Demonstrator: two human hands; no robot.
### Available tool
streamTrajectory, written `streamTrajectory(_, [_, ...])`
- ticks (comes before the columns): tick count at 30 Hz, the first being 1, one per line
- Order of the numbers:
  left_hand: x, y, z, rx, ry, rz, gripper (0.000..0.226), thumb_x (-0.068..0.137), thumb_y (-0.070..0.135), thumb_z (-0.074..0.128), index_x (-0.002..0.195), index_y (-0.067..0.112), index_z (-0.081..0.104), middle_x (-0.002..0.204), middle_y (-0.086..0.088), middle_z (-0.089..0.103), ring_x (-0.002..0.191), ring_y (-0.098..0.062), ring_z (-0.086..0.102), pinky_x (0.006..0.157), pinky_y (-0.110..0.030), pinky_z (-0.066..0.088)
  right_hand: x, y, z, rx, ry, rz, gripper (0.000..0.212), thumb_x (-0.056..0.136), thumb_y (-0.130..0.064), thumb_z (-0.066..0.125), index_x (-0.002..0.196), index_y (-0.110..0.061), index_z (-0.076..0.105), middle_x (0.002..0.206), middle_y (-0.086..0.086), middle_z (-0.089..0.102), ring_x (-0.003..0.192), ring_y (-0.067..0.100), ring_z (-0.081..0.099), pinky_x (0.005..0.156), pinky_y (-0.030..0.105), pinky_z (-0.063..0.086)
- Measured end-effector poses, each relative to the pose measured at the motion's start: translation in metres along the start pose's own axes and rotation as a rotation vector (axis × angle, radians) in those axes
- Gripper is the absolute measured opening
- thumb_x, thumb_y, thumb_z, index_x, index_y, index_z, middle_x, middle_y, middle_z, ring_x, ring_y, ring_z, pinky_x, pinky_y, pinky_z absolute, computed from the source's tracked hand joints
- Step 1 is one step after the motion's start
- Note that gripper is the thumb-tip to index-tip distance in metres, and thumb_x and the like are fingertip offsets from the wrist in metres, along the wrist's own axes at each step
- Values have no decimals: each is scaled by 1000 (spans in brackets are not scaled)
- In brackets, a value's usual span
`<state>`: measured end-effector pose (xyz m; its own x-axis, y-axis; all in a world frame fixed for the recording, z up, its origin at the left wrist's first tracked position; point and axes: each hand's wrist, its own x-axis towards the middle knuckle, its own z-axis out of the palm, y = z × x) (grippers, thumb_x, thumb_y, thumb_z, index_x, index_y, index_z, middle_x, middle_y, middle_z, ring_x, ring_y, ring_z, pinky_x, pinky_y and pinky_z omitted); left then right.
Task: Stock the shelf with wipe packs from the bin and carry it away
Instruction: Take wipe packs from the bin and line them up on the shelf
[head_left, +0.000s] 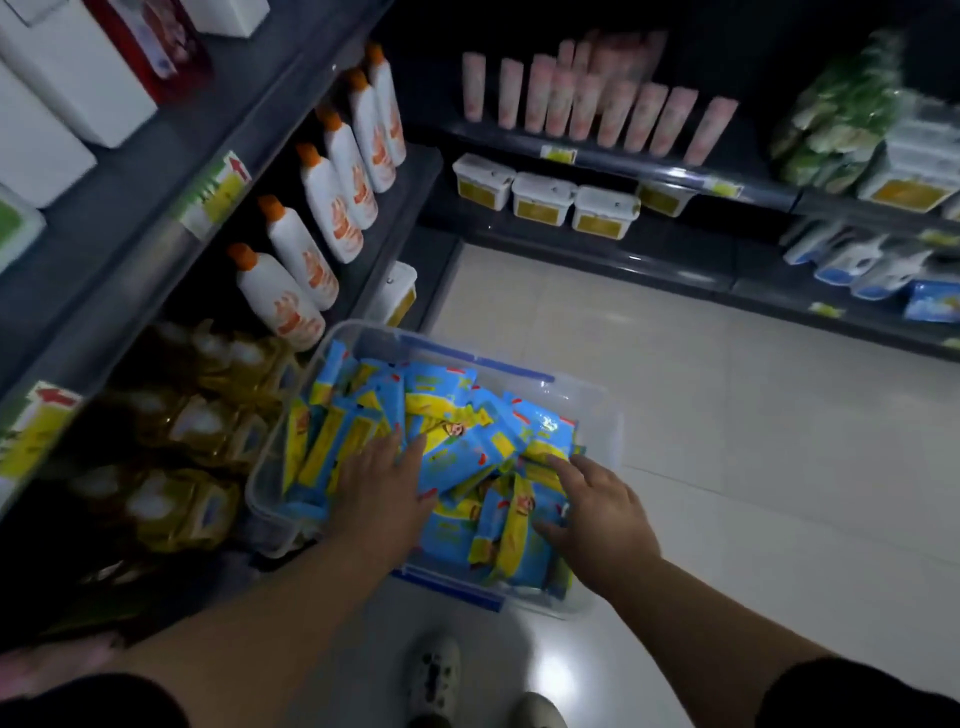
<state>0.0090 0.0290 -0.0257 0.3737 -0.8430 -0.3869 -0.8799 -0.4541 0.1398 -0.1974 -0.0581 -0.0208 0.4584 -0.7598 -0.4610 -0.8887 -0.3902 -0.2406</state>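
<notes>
A clear plastic bin (597, 415) with blue clips stands on the floor against the left shelf unit, full of several blue-and-yellow wipe packs (457, 415). My left hand (382, 491) lies on the packs at the bin's left side, fingers spread and straight, touching a tilted pack. My right hand (597, 512) reaches in from the right, its fingers spread over the packs near the bin's right wall, thumb down among them. Neither hand visibly grips a pack.
White bottles with orange caps (322, 208) line the left shelf above gold-wrapped packs (182, 431). White tubs (543, 200), pink tubes (587, 104) and blue packs (883, 270) fill the far shelves. Pale tiled floor (727, 415) lies to the right; my shoes (434, 675) are below.
</notes>
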Motion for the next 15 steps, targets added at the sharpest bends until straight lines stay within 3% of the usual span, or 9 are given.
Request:
streamTrajectory(10, [55,6,47,116,-36,90,72,93,50,47,151,28,10,158,-1,12,146,-20,10,117,-43,-1,60,2,57,11,-157,-118,97,73,-32,77,151,-33,18,158,-6,20,142,17,27,114,32,27])
streamTrajectory(15, [76,14,63,100,-68,143,75,93,52,47,151,23,10,157,-6,14,145,-23,14,118,-39,1,66,6,65,-86,-208,-155,93,79,-27,72,151,-30,13,153,-3,30,139,21,32,112,32,26])
